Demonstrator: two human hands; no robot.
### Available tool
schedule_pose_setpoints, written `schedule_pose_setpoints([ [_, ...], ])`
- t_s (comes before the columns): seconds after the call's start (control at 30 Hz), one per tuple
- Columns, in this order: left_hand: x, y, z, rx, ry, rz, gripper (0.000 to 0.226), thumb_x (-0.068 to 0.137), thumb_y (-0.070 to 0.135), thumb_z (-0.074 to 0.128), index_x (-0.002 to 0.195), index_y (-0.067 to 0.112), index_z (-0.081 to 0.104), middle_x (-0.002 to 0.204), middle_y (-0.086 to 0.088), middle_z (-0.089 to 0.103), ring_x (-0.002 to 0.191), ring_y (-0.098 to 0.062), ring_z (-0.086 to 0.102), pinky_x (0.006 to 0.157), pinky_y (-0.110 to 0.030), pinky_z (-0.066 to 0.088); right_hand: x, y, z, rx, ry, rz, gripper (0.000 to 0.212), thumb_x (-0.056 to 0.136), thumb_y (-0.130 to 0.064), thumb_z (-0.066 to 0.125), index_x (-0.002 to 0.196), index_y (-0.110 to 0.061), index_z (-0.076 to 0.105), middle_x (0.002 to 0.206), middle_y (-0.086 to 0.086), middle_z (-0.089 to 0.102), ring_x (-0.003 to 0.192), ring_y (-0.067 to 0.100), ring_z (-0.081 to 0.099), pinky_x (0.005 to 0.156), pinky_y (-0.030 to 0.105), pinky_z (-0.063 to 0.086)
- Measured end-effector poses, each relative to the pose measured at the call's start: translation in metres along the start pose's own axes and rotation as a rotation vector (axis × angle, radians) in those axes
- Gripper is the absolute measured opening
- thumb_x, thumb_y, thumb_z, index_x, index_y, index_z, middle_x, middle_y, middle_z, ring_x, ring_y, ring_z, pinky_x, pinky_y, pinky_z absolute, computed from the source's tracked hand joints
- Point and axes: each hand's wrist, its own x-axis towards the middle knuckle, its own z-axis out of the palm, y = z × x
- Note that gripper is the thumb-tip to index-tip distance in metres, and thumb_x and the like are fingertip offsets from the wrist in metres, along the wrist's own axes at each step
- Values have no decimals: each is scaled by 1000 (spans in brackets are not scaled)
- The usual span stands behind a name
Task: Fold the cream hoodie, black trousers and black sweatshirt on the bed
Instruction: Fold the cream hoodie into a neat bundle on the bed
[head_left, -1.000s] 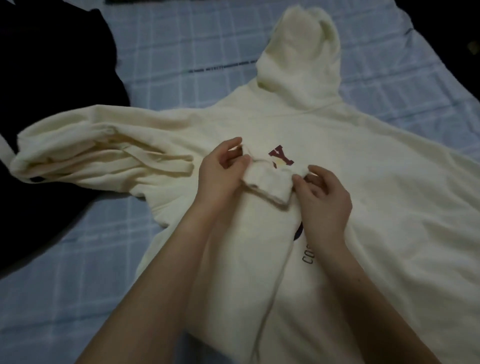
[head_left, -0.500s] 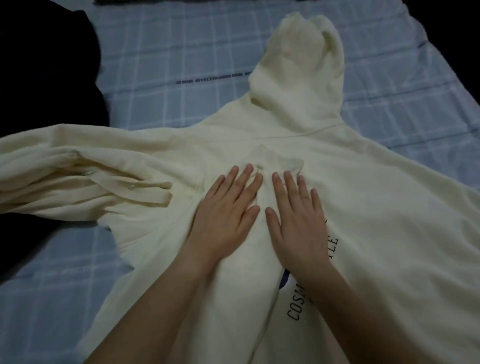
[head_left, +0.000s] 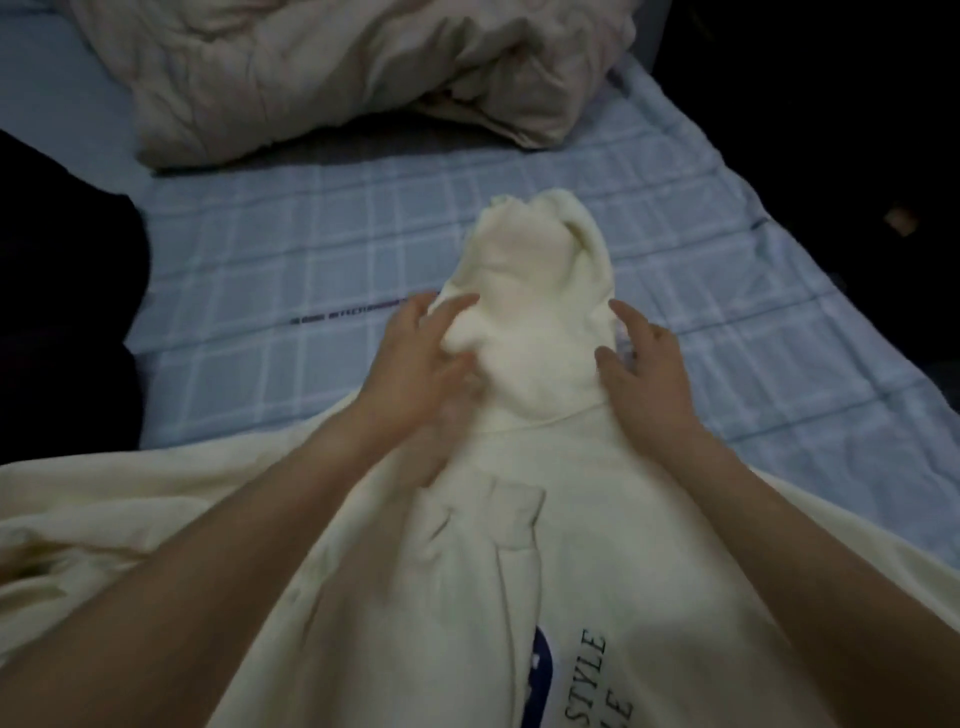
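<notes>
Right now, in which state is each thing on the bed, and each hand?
Hoodie: spread out, print up, folding not finished.
Hood: stretched away from the person, slightly bunched.
Cuff: folded in onto the chest.
Left hand: pinches the hood's left side.
Right hand: at the hood's right edge; grip unclear.
Duvet: crumpled.
Black garment: lies at the left; too dark to tell more.

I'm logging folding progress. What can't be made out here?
Head view:
Cream hoodie: hem and outer sides cut off by frame edges.
Chest print: partly covered by the folded sleeve, cropped below.
Left hand: motion-blurred, grip unclear.
Black garment: too dark, cropped left; which one, unknown.
</notes>
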Motion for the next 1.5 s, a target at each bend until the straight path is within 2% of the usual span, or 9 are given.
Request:
schedule_pose_setpoints([
  [0.13,57,-6,18,-65,-31,-105,64,91,20,64,145,38,37,154,-11,31,143,-24,27,117,-35,24,36,11,4,345,-13,54,55,93,-20,62,142,-40,47,117,-3,61,97,19,63,91,34,51],
  [0.3,86,4,17,-353,-12,-158,33,90,-2,60,121,11,64,95,-10,58,79,-19,55,73,-23,47,54,-2,2,663,-106,112,60,86,3,57,130,-38,61,103,-5,69,88,22,71,77,36,61],
  [0.43,66,29,-16,-549,95,-103,28,86,-1,67,109,16,70,98,-3,68,77,-11,63,70,-18,53,35,-36,-22,694,110,86,54,80,9,54,119,-25,69,108,14,69,95,34,68,89,52,57],
  [0.63,-41,19,-68,-622,12,-42,28,81,1,73,103,18,72,73,21,67,67,6,59,65,-8,46,-98,-54,-42,586,91,-85,60,86,-4,65,129,-44,52,88,-2,70,75,14,68,64,21,55],
  [0.87,-136,-43,-58,-319,-364,-196,39,82,-4,70,104,27,62,93,-4,70,82,-28,66,75,-30,53,-195,-25,9,248,-36,207,68,91,-23,67,142,-49,30,84,-11,66,80,5,65,64,6,45],
  [1.0,-97,-38,-65,-354,-205,-158,29,83,10,72,98,32,61,102,5,67,82,-16,64,68,-14,48,-156,-38,2,122,52,119,55,91,-41,58,139,-54,33,98,-25,63,81,-4,61,65,14,42],
  [1.17,-24,-15,-33,-382,-209,-176,43,90,18,65,130,31,52,110,3,56,98,-14,57,76,-23,47,-71,-42,5,70,42,239,54,95,-31,59,146,-32,41,123,9,62,113,26,58,86,30,40],
  [1.27,-2,-14,-8,-310,-288,-173,43,91,12,62,131,25,55,109,-7,61,90,-21,58,75,-23,45,-49,-40,8,263,53,289,49,90,-12,64,136,-27,55,108,18,70,94,29,67,82,36,52],
  [1.5,-23,3,-40,-674,-74,-175,32,84,-3,64,102,22,74,96,13,69,69,7,60,66,-7,47,-86,-80,-24,431,162,154,43,85,-7,64,116,-36,66,110,-2,71,93,8,67,65,9,47],
])
